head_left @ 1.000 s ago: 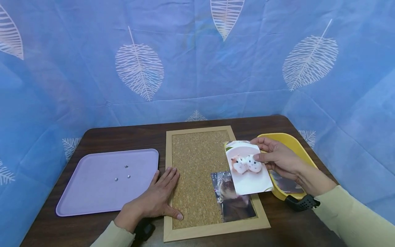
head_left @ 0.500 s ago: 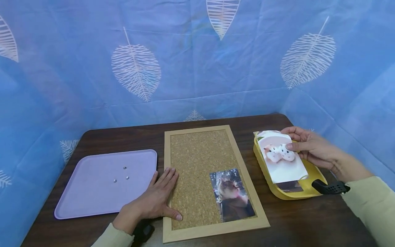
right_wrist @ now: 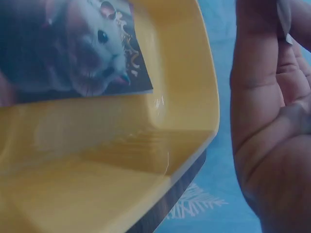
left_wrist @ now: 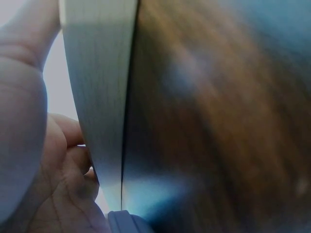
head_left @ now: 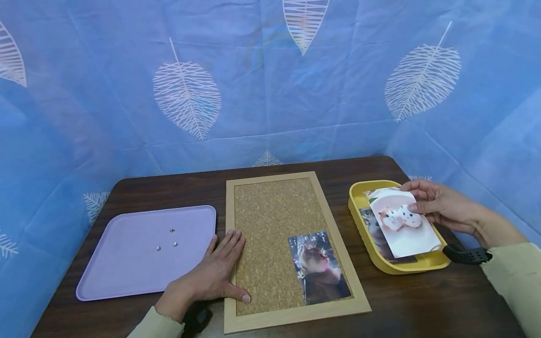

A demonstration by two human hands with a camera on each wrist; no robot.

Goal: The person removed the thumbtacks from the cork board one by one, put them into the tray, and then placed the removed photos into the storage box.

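My right hand (head_left: pixel 450 209) pinches the right edge of a photo (head_left: pixel 403 234) of two white hamsters, held above the yellow tray (head_left: pixel 368 246). Beneath it in the tray lies a darker photo (right_wrist: pixel 82 53), which the right wrist view shows as a pale rodent with a dark eye. With fingers extended, my left hand (head_left: pixel 211 274) rests on the left side of the wood-framed corkboard (head_left: pixel 266 225). A photo of a furry animal (head_left: pixel 319 267) lies at the board's lower right. The left wrist view shows the wooden frame edge (left_wrist: pixel 97 73) beside the palm.
A lilac tray (head_left: pixel 127 253) stands left of the corkboard, with several small silvery pins (head_left: pixel 175 244) on it. Everything sits on a dark wooden table (head_left: pixel 405 300). A blue leaf-patterned cloth (head_left: pixel 270 94) hangs behind and at the sides.
My right hand has carried the hamster photo rightward from over the corkboard to over the yellow tray, uncovering the photo on the board. The left hand stays in place.
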